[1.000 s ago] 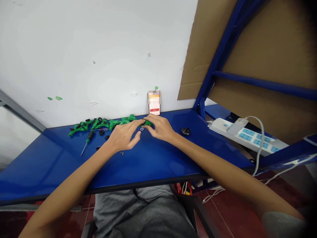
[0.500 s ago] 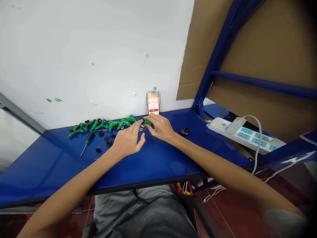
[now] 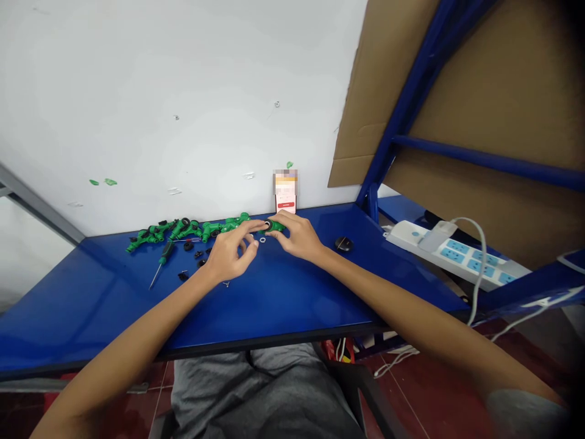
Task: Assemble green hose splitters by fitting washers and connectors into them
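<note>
The phone leaning on the wall at the back of the desk serves as the marker. Just in front of it and slightly left, the right hand is closed around a green plastic piece, thumb below and fingers above. Compared with half a second ago, the piece has been turned so that its dark-rimmed end shows more openly, with something pale inside.

The left hand, left of the phone, has shifted a little away from that end. It is half open, the thumb bent in towards the fingers; whether it pinches anything small or touches the rim, I cannot tell. My reading is that the end is now uncovered for close work, while the right hand steadies it.

A white ring lies before the phone; other green pieces and a screwdriver lie farther left of it.
</note>
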### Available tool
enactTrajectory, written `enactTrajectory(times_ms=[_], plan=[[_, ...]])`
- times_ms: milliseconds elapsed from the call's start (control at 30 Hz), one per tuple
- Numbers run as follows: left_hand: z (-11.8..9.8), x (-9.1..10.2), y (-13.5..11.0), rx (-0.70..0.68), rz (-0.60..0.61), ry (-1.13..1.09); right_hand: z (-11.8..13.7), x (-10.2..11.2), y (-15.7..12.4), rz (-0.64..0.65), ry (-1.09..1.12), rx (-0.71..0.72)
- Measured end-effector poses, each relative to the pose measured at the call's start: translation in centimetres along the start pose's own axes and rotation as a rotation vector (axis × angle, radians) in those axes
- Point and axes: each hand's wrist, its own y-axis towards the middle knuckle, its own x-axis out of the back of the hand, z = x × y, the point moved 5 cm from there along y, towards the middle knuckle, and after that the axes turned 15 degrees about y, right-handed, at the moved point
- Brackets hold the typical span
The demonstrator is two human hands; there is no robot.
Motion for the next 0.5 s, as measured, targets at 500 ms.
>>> enactTrajectory(times_ms=[500], plan=[[-1.0, -0.4, 0.0, -0.047, 0.163, 0.180, -0.3, 0.4, -0.2, -0.036, 0.041, 0.095]])
